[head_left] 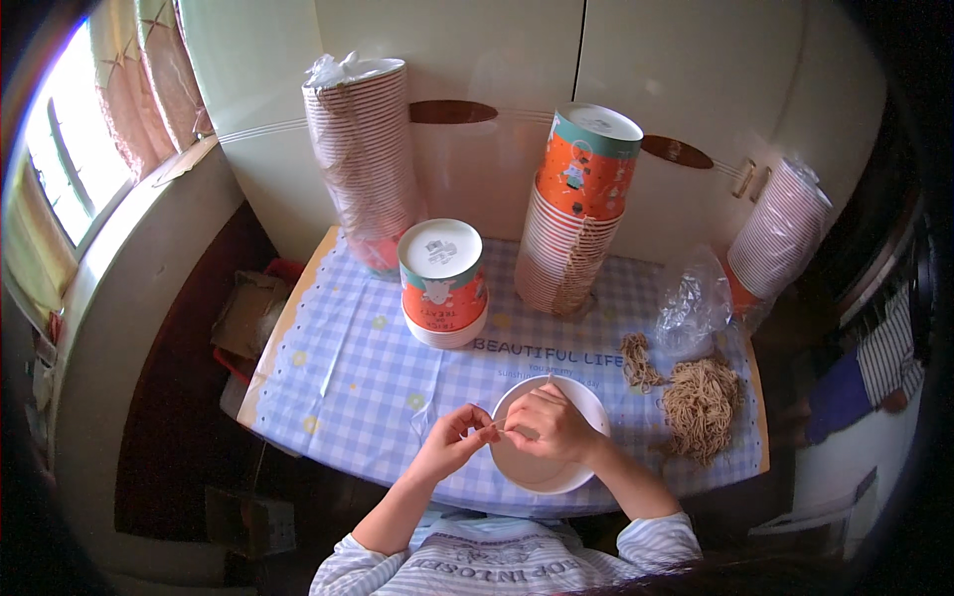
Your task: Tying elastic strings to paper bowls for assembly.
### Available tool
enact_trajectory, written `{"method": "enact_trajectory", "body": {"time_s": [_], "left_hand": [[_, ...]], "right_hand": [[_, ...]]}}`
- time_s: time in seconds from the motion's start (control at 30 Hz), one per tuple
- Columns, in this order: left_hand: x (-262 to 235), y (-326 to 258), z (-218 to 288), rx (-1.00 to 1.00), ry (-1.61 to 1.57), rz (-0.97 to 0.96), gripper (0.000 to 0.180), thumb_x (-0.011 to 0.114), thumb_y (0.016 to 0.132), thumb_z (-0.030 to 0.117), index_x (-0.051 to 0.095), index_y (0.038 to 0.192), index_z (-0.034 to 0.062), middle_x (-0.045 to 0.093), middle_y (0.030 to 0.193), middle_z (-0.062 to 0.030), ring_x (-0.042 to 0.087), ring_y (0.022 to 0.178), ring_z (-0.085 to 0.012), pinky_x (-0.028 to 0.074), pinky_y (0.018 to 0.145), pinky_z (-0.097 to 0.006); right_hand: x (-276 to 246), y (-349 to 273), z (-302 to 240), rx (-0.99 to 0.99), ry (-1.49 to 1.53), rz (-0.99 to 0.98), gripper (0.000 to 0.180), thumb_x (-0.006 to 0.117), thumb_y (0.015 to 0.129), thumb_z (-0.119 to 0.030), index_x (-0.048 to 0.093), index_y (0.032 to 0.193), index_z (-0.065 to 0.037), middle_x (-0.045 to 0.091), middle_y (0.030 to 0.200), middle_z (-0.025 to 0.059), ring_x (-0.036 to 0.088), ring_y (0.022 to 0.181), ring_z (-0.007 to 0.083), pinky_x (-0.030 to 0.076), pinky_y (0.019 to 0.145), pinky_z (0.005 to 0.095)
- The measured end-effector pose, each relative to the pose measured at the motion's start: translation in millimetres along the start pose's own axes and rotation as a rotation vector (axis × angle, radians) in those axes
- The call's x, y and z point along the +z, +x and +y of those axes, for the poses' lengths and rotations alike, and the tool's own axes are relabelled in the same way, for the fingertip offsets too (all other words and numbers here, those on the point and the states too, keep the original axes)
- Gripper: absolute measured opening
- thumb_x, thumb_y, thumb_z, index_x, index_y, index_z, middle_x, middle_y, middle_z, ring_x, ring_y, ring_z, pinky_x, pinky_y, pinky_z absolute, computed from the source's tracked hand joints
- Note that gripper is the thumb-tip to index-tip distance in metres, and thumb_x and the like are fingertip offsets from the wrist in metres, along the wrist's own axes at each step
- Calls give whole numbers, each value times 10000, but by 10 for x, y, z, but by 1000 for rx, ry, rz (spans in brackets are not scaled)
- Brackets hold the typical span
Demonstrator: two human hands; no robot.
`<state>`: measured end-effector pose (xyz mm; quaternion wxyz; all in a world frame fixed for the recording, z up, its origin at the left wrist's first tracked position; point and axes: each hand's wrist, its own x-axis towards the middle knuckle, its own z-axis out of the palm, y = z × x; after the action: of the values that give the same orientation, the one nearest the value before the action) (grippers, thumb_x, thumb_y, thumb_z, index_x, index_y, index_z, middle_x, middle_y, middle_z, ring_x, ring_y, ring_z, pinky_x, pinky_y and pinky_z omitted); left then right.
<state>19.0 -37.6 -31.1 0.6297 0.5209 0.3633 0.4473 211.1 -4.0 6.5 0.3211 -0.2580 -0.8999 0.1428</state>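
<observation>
A white paper bucket (542, 477) stands open end up near the front edge of the table. Over its left rim, my left hand (455, 440) pinches a thin pale strand of twine (500, 424) between thumb and fingertips. My right hand (553, 425) is above the bucket's opening, its fingers curled and closed on the same strand. The two hands are almost touching, and the right one hides part of the bucket's inside. Right of the bucket lie a large heap of tan twine pieces (704, 405) and a smaller bundle of twine (639, 361).
A short stack of upside-down orange paper buckets (442, 288) stands beyond my hands. Farther back rise a wrapped stack (363, 149), a tall bucket stack (568, 238) and another wrapped stack (780, 233). A clear plastic bag (693, 303) rests on the checked tablecloth (348, 368).
</observation>
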Motion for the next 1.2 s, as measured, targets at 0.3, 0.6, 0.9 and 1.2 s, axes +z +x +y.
{"method": "enact_trajectory", "body": {"time_s": [0.3, 0.6, 0.9, 1.2], "left_hand": [[-72, -15, -24, -55, -77, 32, 63, 585, 808, 36, 537, 840, 11, 570, 827, -26, 541, 784, -98, 425, 725, -222], [-51, -54, 95, 134, 238, 31, 150, 604, 780, 0, 481, 864, 22, 566, 829, -38, 535, 771, -85, 434, 699, -226], [-73, -75, -44, 43, -132, 75, 208, 570, 806, 17, 395, 911, 53, 561, 838, -34, 533, 762, -68, 398, 620, -198], [24, -236, 77, 233, 606, 309, 137, 661, 696, 40, 541, 761, 32, 560, 740, -43, 504, 662, -170, 415, 581, -281]], "right_hand": [[33, 8, -225, -72, -85, -140, 84, 640, 701, -169, 591, 746, -118, 562, 806, 1, 553, 763, 162, 383, 721, 330], [112, 90, -155, 166, 159, -29, 94, 679, 698, -127, 610, 727, -72, 597, 769, 49, 589, 711, 223, 464, 638, 333], [120, 103, -162, 77, 52, -50, 78, 665, 686, -127, 620, 701, -65, 613, 747, 56, 594, 717, 231, 485, 634, 337], [155, 79, -90, 327, 262, -70, 68, 665, 699, -108, 633, 727, -54, 619, 733, 48, 590, 682, 181, 477, 603, 280]]}}
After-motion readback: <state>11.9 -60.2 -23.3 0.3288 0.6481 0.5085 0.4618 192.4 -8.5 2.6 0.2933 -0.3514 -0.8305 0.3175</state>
